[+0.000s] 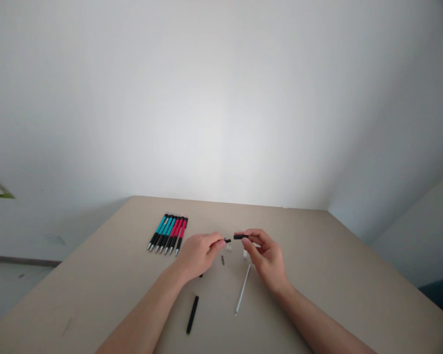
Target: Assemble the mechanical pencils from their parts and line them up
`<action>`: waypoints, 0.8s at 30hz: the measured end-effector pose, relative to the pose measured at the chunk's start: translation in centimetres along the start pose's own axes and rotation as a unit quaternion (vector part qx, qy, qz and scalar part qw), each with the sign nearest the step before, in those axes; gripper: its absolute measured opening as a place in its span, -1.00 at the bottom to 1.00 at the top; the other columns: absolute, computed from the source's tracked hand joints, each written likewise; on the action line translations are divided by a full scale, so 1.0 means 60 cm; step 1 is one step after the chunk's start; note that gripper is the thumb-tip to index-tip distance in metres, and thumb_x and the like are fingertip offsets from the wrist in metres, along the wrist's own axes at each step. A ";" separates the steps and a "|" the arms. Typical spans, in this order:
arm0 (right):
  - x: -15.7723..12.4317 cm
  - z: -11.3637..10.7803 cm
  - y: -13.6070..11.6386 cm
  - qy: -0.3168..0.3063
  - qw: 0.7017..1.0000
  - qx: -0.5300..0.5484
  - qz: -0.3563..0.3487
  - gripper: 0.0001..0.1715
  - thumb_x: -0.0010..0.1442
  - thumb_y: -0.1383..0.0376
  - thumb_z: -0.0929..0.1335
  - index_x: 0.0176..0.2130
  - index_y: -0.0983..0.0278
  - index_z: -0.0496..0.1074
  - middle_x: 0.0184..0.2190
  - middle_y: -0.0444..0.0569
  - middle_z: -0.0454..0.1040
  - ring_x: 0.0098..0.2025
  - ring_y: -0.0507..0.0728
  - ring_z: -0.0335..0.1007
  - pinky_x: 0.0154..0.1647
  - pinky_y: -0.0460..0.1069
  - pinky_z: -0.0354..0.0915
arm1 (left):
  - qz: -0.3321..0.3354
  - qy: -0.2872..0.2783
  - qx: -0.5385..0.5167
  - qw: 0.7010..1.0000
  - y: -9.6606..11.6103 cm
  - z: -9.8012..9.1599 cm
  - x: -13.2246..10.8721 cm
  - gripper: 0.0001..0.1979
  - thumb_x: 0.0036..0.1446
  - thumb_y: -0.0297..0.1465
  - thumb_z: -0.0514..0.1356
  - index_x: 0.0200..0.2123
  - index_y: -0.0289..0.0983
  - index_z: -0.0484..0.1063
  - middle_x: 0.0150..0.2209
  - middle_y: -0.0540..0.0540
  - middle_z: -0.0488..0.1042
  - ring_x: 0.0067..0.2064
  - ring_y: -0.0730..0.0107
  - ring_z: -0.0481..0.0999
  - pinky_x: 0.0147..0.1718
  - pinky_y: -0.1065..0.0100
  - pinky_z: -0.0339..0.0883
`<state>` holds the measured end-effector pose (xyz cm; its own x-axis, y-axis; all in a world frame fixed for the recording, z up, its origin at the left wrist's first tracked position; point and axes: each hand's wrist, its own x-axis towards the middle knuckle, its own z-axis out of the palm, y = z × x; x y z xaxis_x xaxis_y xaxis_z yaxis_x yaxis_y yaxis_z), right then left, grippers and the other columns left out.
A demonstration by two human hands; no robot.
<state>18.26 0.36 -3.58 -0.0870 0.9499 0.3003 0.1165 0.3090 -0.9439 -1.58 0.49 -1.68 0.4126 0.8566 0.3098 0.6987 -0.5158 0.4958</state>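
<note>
My left hand (199,253) is closed, pinching a small black pen part (228,241) that pokes out past the fingertips. Facing it, my right hand (268,260) grips a short black tube (238,237) between thumb and fingers. A narrow gap separates the two black parts. Below the hands, a thin white pen refill (242,290) lies slanted on the table. A small dark piece, perhaps a spring (223,260), rests between the hands. Small clear pieces (229,248) and a white piece (245,254) are partly hidden behind the hands.
Several pens (169,233) with teal or red barrels and black grips lie side by side at the left. A black tube (192,315) is near the front, and a black bit (201,276) peeks out by my left wrist. Behind the beige table (299,226) stands a white wall.
</note>
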 end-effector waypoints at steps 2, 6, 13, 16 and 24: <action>0.001 -0.003 0.003 0.026 1.000 -0.005 -0.003 -0.73 0.18 0.14 0.32 -0.19 0.26 0.34 -0.23 0.06 0.51 -0.33 0.10 0.39 -0.52 -0.10 0.22 | -0.007 0.007 -0.001 1.000 -0.003 0.002 -0.001 -0.70 0.29 -0.28 -0.07 -0.38 -0.23 0.37 -0.51 0.03 0.41 -0.47 0.45 0.37 -0.45 0.46 0.10; 0.001 -0.008 -0.005 0.010 0.995 -0.088 -0.053 -0.69 0.26 0.21 0.22 -0.06 0.25 0.40 -0.29 0.01 0.44 -0.33 0.07 0.33 -0.43 -0.08 0.26 | -0.003 0.019 0.004 1.000 -0.005 0.003 -0.001 -0.70 0.29 -0.30 -0.08 -0.37 -0.23 0.37 -0.48 0.01 0.43 -0.45 0.44 0.38 -0.43 0.45 0.12; -0.006 -0.002 -0.014 -0.067 0.984 -0.139 -0.093 -0.64 0.18 0.32 0.28 0.01 0.20 0.29 -0.35 -0.09 0.29 -0.32 0.05 0.28 -0.44 -0.11 0.29 | 0.018 0.026 0.003 0.999 -0.002 -0.001 0.002 -0.73 0.28 -0.32 -0.05 -0.37 -0.23 0.40 -0.43 -0.02 0.46 -0.39 0.42 0.40 -0.39 0.45 0.15; -0.004 0.000 -0.005 -0.051 0.989 -0.117 -0.077 -0.72 0.17 0.33 0.29 -0.08 0.21 0.28 -0.35 -0.09 0.31 -0.32 0.05 0.30 -0.43 -0.10 0.31 | 0.021 0.022 0.008 1.000 -0.002 -0.002 0.001 -0.72 0.27 -0.32 -0.03 -0.39 -0.23 0.42 -0.43 -0.02 0.47 -0.38 0.41 0.41 -0.40 0.44 0.16; 0.001 -0.004 -0.020 -0.059 0.971 -0.166 -0.160 -0.90 0.16 0.36 0.30 -0.27 0.24 0.40 -0.33 -0.03 0.39 -0.37 0.06 0.32 -0.36 -0.04 0.32 | 0.025 0.013 0.008 1.000 -0.001 -0.006 0.002 -0.71 0.26 -0.32 -0.03 -0.35 -0.22 0.46 -0.41 -0.04 0.49 -0.36 0.40 0.43 -0.37 0.44 0.19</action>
<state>18.33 0.07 -2.42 -0.2813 0.7971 0.5343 0.3766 0.6038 -0.7025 -1.76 0.59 -1.39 0.4313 0.8296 0.3546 0.6876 -0.5568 0.4661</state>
